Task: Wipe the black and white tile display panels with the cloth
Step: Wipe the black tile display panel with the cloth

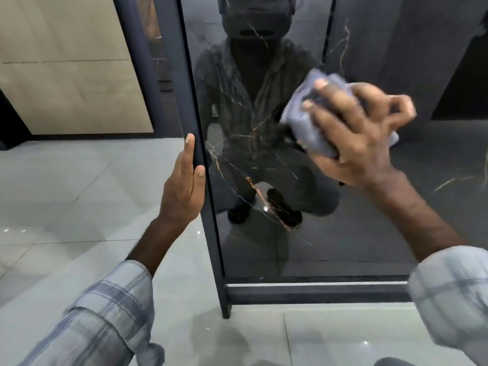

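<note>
Left hand: the left hand [184, 186] was raised on an outstretched forearm, its palm turned against the outer edge of the dark frame [211, 233].
Left fingers: straight and pressed together, lying flat along the frame, with the thumb on the frame's front face.
Right hand: the right hand [361, 143] was lifted higher, back of the hand to the camera and blurred.
Right fingers: curled and spread around a bunched grey cloth [303, 122], holding it to the black panel [264, 247].
Cloth: on the panel's upper right area, well apart from the left hand.
Panel: upright, long axis vertical, glossy veined face towards the person and mirroring a crouching figure; its bottom rail sat just above the pale tiled floor [79, 194].
Sleeves: checked, rolled back on both forearms.
</note>
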Demonstrator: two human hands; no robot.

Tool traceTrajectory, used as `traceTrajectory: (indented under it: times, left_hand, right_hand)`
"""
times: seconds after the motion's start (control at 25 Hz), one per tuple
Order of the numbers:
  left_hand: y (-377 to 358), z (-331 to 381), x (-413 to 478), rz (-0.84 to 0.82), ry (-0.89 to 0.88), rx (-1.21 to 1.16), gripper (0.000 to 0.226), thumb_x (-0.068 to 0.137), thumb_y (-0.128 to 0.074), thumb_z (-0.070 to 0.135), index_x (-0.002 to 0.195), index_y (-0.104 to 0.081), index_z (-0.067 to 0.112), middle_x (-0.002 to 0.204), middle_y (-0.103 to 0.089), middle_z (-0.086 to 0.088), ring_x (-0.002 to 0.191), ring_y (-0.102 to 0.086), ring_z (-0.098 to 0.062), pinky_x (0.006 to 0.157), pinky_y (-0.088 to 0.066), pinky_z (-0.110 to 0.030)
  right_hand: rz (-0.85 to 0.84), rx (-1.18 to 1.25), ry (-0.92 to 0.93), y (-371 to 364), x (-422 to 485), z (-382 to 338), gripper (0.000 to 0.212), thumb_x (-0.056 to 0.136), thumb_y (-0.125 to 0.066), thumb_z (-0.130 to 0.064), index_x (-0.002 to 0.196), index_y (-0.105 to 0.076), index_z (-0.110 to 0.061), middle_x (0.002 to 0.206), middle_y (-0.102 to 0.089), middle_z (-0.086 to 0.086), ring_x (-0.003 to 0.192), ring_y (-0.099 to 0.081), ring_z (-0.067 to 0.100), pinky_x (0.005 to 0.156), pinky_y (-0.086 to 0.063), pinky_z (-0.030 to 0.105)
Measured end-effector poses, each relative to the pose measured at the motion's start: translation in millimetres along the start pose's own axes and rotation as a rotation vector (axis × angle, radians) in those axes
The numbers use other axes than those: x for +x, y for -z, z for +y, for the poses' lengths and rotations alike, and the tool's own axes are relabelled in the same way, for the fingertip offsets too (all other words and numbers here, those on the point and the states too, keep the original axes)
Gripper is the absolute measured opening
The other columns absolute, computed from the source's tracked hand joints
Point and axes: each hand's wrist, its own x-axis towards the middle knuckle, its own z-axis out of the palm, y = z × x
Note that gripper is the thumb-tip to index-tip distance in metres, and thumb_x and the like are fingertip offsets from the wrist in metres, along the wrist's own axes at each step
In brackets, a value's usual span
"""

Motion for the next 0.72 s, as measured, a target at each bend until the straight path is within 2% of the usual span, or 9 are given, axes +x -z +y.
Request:
traceTrajectory:
  times: [0.08,0.12,0.2,0.28,0.32,0.4,0.56,0.64,0.72]
  left_hand:
    - [-8.8,-2.3,-5.7,0.024,0.028,-0.020,0.056,0.109,-0.033,0.018,0.159,-0.009,0.010,0.162,-0.015,-0.002,0.150,-0.010,0.018,0.118,-0.014,-0.005]
    - [-9.5,-1.8,-6.2,0.042,0.020,-0.023,0.055,0.109,-0.033,0.018,0.158,-0.008,0.011,0.162,-0.014,-0.001,0.150,-0.008,0.018,0.119,-0.014,-0.006]
    - [-11.6,-3.7,-10.0,0.035,0.001,-0.025,0.054,0.110,-0.032,0.017,0.156,-0.005,0.010,0.161,-0.013,0.000,0.150,-0.007,0.017,0.120,-0.014,-0.007]
    - [-13.3,-9.4,-19.2,-0.001,0.010,-0.016,0.055,0.111,-0.032,0.017,0.157,-0.003,0.012,0.163,-0.012,0.000,0.150,-0.007,0.016,0.121,-0.015,-0.009]
    - [-13.3,-11.2,-23.8,-0.012,0.021,-0.018,0.055,0.111,-0.032,0.018,0.158,-0.002,0.015,0.164,-0.011,0.002,0.151,-0.008,0.014,0.122,-0.016,-0.011]
    - [-12.3,-13.6,-28.0,-0.024,0.019,-0.033,0.056,0.113,-0.032,0.022,0.159,-0.001,0.022,0.165,-0.011,0.006,0.154,-0.012,0.006,0.124,-0.019,-0.016]
    - [-8.4,-9.4,-26.5,-0.020,0.016,-0.040,0.053,0.112,-0.033,0.024,0.158,-0.005,0.020,0.164,-0.014,0.005,0.154,-0.020,0.002,0.123,-0.026,-0.018]
    - [-6.2,-6.6,-25.8,-0.029,0.017,-0.033,0.053,0.113,-0.034,0.021,0.158,-0.006,0.018,0.164,-0.015,0.007,0.154,-0.025,-0.007,0.122,-0.031,-0.023]
    - [-5.1,-7.1,-29.2,-0.035,0.022,-0.019,0.054,0.113,-0.034,0.017,0.159,-0.007,0.012,0.163,-0.015,0.006,0.154,-0.021,-0.004,0.121,-0.029,-0.018]
  right_hand:
    - [0.067,-0.080,-0.199,-1.6,-33.5,-4.6,0.045,0.091,-0.071,-0.036,0.133,-0.064,-0.024,0.151,-0.057,0.001,0.129,-0.048,0.030,0.096,-0.026,0.049]
    - [0.043,-0.076,-0.161,-6.9,-57.9,-19.4,0.049,0.090,-0.071,-0.035,0.136,-0.064,-0.021,0.152,-0.056,0.003,0.133,-0.044,0.032,0.102,-0.025,0.049]
    - [-0.135,-0.010,0.109,-16.4,-117.0,-58.7,0.060,0.087,-0.071,-0.030,0.144,-0.060,-0.015,0.157,-0.047,0.007,0.142,-0.033,0.036,0.110,-0.025,0.049]
    - [-0.364,0.051,0.451,-18.8,-170.4,-87.7,0.078,0.086,-0.069,-0.029,0.157,-0.040,-0.016,0.167,-0.029,0.004,0.149,-0.028,0.036,0.098,-0.035,0.049]
    - [-0.433,0.093,0.552,-16.9,-181.9,-92.4,0.075,0.088,-0.067,-0.028,0.157,-0.038,-0.020,0.169,-0.026,0.000,0.149,-0.031,0.033,0.093,-0.035,0.047]
    - [-0.371,0.216,0.521,-14.1,-164.4,-89.9,0.055,0.092,-0.061,-0.024,0.147,-0.054,-0.027,0.166,-0.037,-0.006,0.143,-0.041,0.026,0.094,-0.031,0.048]
    - [-0.099,0.217,0.168,-27.4,-72.1,-91.2,0.037,0.096,-0.063,-0.027,0.133,-0.070,-0.027,0.151,-0.058,-0.008,0.132,-0.051,0.025,0.097,-0.027,0.047]
    - [-0.081,0.221,0.214,-40.1,-68.5,-122.5,0.038,0.101,-0.058,-0.026,0.138,-0.065,-0.022,0.153,-0.056,-0.004,0.133,-0.048,0.027,0.097,-0.030,0.049]
    - [-0.163,0.237,0.424,-47.6,-99.9,-156.2,0.042,0.104,-0.049,-0.022,0.145,-0.055,-0.020,0.155,-0.052,-0.003,0.136,-0.045,0.028,0.094,-0.033,0.048]
